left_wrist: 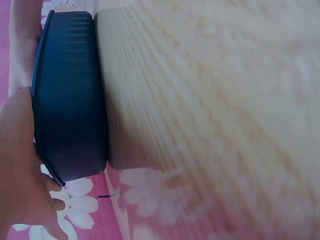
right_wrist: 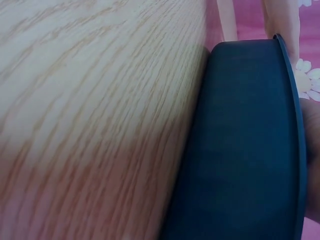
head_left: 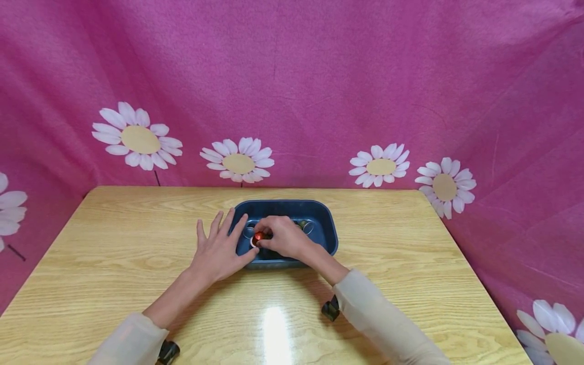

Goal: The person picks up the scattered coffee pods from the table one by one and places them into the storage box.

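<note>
A dark blue rectangular basin [head_left: 327,223] stands on the wooden table, with several small round items inside. My left hand [head_left: 219,252] spreads its straight fingers over the basin's left end, the thumb reaching across the near-left rim. Reaching inside from the right, my right hand [head_left: 284,237] pinches a small shiny red object [head_left: 259,236] between thumb and fingers; its kind is too small to tell. A pale ring-shaped edge shows just beneath it. Clear round rims, one of them at the right [head_left: 308,227], lie farther in. The right hand covers much of the basin's middle.
The light wooden table [head_left: 401,253] reaches back to a pink cloth [head_left: 310,101] printed with white daisies. Black wrist mounts [head_left: 330,308] sit under both forearms. In the wrist views the basin's outer wall [left_wrist: 70,100] hides its contents.
</note>
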{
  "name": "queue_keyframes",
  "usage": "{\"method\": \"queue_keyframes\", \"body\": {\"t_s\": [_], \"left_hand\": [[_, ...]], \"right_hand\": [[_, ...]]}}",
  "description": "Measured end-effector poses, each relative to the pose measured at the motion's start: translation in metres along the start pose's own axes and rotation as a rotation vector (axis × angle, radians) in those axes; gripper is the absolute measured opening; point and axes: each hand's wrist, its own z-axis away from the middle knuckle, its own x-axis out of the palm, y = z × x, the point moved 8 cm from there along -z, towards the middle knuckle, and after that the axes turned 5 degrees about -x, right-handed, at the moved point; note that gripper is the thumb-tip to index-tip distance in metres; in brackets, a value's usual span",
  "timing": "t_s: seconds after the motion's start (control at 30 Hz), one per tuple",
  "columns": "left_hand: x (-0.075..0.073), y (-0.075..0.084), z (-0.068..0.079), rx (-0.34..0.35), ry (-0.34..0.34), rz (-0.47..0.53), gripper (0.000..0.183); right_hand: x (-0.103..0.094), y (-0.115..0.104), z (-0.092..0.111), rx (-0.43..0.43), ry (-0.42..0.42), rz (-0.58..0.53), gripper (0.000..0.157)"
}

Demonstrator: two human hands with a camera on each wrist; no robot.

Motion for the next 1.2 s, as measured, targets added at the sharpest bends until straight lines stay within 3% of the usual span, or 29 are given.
{"method": "queue_keyframes", "body": {"t_s": [1.2], "left_hand": [[-0.001, 0.0, -0.001, -0.001, 0.001, -0.002, 0.089]], "right_hand": [[0.015, -0.001, -0.008, -0.013, -0.075, 0.159, 0.022]]}}
